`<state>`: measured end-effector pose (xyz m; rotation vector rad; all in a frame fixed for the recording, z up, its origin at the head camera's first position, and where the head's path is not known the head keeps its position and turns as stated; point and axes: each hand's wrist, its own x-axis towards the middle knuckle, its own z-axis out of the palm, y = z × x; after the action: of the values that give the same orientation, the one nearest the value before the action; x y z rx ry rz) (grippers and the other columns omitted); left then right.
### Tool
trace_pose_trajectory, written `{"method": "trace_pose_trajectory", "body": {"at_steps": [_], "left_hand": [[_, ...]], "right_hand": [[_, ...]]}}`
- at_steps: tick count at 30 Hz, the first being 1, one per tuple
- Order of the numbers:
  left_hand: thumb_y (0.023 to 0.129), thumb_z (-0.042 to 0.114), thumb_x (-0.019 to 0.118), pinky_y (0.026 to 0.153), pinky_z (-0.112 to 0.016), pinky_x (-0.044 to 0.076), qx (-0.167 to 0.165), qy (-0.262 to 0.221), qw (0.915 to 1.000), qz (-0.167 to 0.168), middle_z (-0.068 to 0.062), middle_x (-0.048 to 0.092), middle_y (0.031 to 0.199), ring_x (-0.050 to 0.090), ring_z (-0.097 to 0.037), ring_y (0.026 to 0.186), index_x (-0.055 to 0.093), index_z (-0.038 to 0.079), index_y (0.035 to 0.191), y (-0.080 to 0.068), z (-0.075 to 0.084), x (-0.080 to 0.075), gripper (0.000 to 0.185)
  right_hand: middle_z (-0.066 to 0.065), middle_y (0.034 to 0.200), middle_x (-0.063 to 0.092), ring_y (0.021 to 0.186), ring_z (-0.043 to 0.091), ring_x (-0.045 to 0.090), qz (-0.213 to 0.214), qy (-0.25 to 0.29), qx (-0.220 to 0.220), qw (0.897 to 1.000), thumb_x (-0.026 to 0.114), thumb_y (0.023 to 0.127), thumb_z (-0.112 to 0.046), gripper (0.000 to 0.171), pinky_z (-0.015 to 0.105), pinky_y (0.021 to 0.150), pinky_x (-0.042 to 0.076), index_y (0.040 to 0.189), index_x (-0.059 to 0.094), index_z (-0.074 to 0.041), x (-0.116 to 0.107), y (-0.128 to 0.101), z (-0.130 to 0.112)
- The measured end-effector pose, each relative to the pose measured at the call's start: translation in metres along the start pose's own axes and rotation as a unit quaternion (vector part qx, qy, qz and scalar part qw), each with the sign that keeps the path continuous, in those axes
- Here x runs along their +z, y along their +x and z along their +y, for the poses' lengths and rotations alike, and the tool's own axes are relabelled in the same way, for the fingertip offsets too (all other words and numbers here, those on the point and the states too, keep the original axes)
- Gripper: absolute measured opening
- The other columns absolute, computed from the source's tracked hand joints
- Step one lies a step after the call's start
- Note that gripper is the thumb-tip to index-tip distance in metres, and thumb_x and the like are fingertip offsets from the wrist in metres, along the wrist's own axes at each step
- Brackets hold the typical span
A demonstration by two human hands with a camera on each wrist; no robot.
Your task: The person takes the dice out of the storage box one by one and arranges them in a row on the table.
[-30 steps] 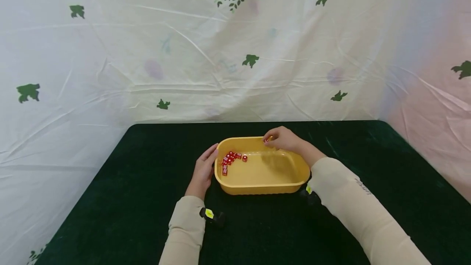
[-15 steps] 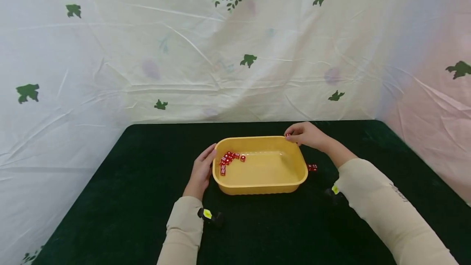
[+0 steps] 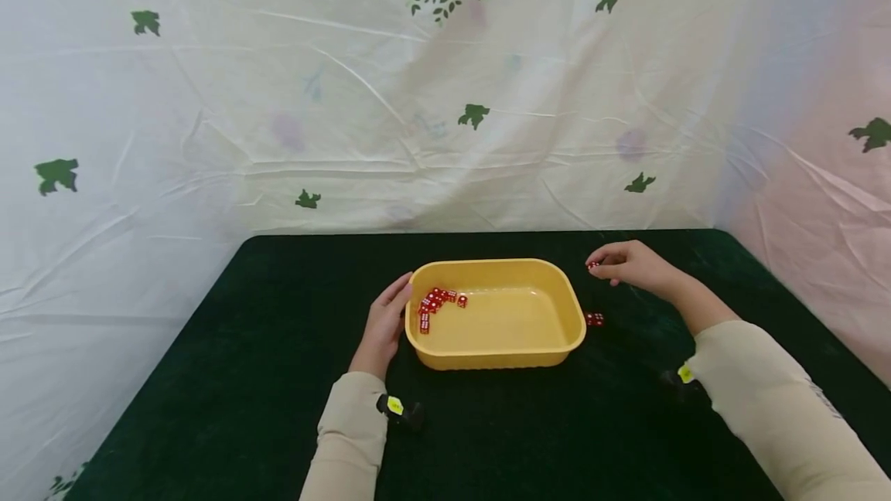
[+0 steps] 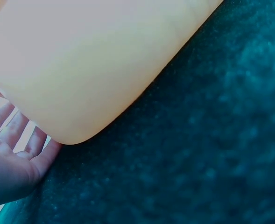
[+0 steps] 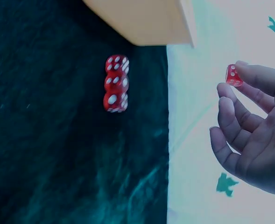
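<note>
A yellow plastic tub (image 3: 501,359) stands on the dark green cloth, with several red dice (image 3: 435,301) clustered at its left end. My left hand (image 3: 380,331) rests against the tub's left side, fingers fairly straight along the wall in the left wrist view. To the right of the tub and above the cloth, my right hand (image 3: 636,267) pinches one red die (image 5: 232,76) between thumb and forefinger; its other fingers are loosely bent. Three more red dice (image 5: 116,84) lie in a touching row on the cloth, just beyond the tub's right end.
The green-covered table (image 3: 278,408) has rounded far corners. A pale curtain (image 3: 390,138) with green leaf prints hangs right behind it and along both sides. A small black wrist camera (image 3: 411,416) sits under the left wrist.
My right hand has moved rightward from over the tub's far rim to beyond its right end, carrying the die. The row of dice there has come into view. My left hand stays put.
</note>
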<state>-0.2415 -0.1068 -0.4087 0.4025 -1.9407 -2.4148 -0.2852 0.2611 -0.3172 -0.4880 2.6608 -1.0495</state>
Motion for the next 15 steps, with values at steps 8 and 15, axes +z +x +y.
{"method": "trace_pose_trajectory", "body": {"at_steps": [8,15], "left_hand": [[0.084,0.037,0.053,0.089,-0.037,0.035,0.002,0.003,1.0000,0.000,0.003,0.044,0.123,0.041,-0.016,0.109,0.052,0.022,0.118,0.002,0.000,0.001,0.038],[0.084,0.038,0.053,0.089,-0.037,0.035,0.001,0.008,1.0000,0.001,0.003,0.044,0.123,0.041,-0.016,0.109,0.052,0.022,0.119,0.004,-0.002,-0.001,0.039]], "right_hand": [[0.014,0.098,0.052,0.083,0.032,0.049,-0.006,0.028,0.017,0.999,0.055,0.085,-0.026,0.037,0.041,0.074,0.045,0.109,0.053,0.002,0.006,-0.011,0.030],[0.013,0.095,0.054,0.078,0.027,0.050,-0.025,0.049,0.021,0.998,0.054,0.086,-0.020,0.034,0.037,0.070,0.046,0.108,0.052,0.006,0.017,-0.017,0.049]]}}
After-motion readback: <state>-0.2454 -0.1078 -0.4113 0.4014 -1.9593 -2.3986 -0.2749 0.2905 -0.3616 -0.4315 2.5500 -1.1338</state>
